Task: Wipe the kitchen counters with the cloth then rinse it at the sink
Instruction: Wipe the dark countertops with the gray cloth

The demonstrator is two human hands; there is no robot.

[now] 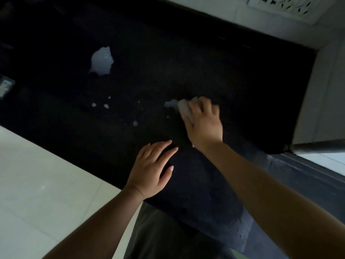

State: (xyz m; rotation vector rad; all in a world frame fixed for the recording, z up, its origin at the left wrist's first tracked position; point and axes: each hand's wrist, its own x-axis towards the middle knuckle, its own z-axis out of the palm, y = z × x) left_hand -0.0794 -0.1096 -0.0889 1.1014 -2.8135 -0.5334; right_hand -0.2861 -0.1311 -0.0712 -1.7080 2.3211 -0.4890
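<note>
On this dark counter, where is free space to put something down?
Free: the strip between the right hand with its cloth and the pale wall, and the stretch behind them. Crowded: the large white puddle and small droplets on the counter, left of the cloth.

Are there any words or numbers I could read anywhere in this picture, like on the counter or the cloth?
No readable words or numbers anywhere.
Small object at the left edge: pale patch on it, too dark and blurred to read.
Cloth under the right hand: plain, no print.
Counter with its pale puddle: no writing.
Left hand lies flat on the counter, holding nothing.
</note>
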